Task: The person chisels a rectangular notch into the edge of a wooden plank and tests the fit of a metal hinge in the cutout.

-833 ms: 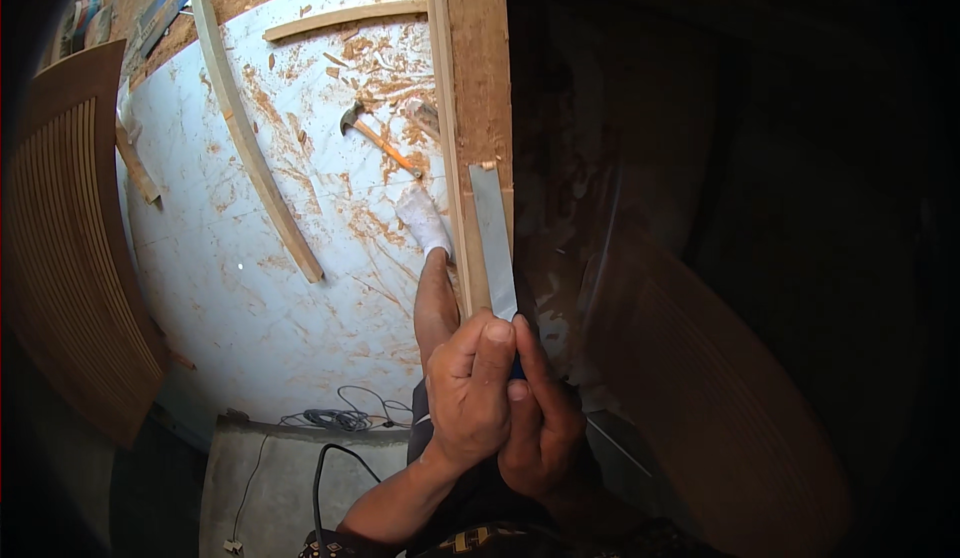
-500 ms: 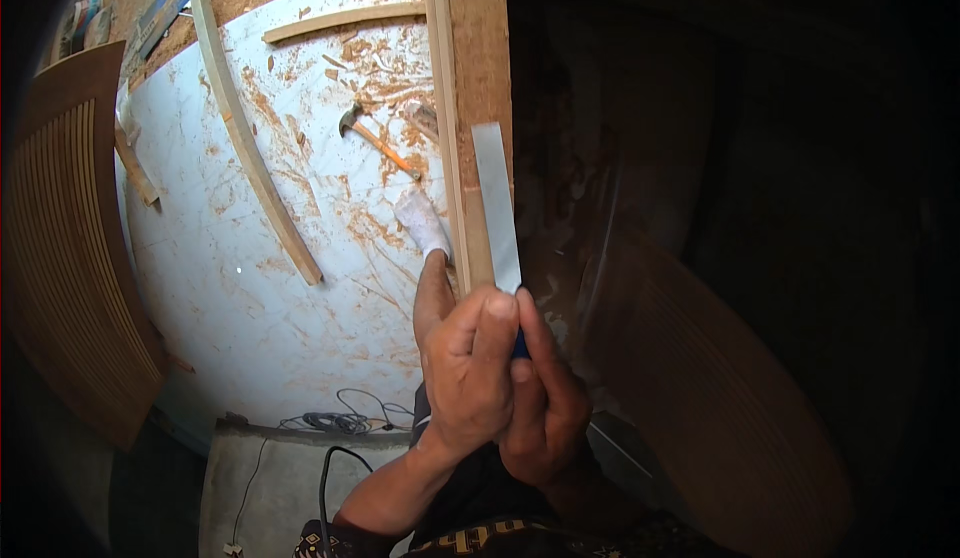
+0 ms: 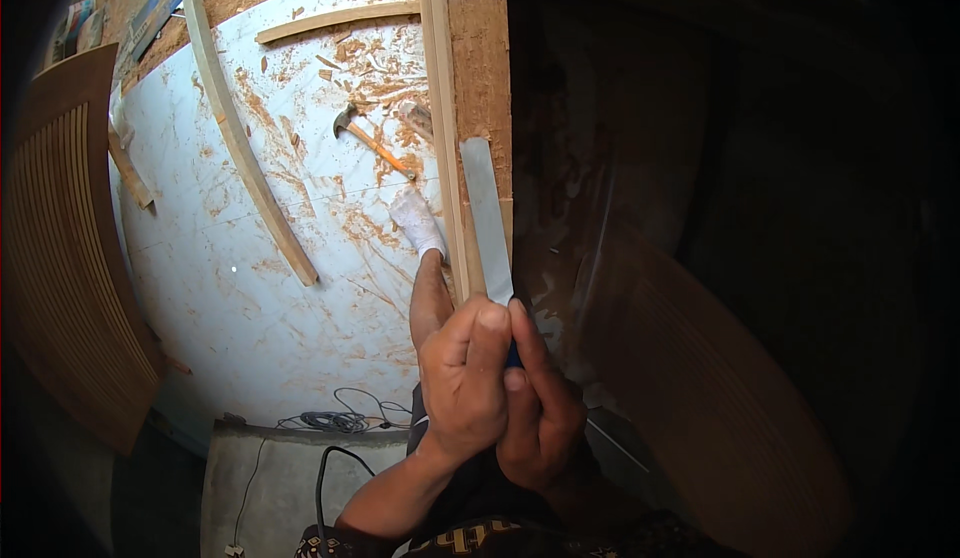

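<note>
A chisel point(image 3: 486, 220) with a long, flat grey blade points away from me over a recess in a wooden piece point(image 3: 482, 68). My left hand point(image 3: 464, 373) is closed around the blade's near end, thumb on top. Just right of it, my right hand point(image 3: 542, 398) grips the dark blue handle, which shows only in part between the fingers. The blade's far end lies at or just above the rough brown wood; whether it touches I cannot tell.
On the white, shaving-strewn floor surface point(image 3: 240, 328) lie a claw hammer point(image 3: 376, 144), a long wooden strip point(image 3: 240, 138) and a shorter one point(image 3: 335, 22). My socked foot stands beside the wooden piece. A slatted brown panel point(image 3: 75, 248) is at left, coiled cable point(image 3: 340, 420) near me. Deep shadow covers the right.
The chisel's blade has drawn back toward me and slightly left along the wood. Both hands have shifted slightly nearer with it, keeping their grip.
</note>
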The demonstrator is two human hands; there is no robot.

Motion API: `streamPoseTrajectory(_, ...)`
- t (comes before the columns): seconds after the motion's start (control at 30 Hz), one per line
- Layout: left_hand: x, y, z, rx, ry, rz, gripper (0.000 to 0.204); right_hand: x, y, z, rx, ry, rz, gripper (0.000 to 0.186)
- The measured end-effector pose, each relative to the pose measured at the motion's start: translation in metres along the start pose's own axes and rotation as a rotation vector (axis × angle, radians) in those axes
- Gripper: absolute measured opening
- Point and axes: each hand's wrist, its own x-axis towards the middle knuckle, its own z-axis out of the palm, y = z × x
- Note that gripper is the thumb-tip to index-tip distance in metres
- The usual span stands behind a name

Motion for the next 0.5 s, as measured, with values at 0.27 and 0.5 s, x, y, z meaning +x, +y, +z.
streamPoseTrajectory(0.27,-0.003,0.011,0.001,-0.091,-0.032,-0.079,0.042,0.003,-0.009,-0.002,0.004,-0.022,0.048,0.05)
streamPoseTrajectory(0.5,-0.013,0.007,-0.002,-0.083,-0.025,-0.082,0.041,-0.011,-0.006,0.0,0.025,-0.032,0.048,0.05)
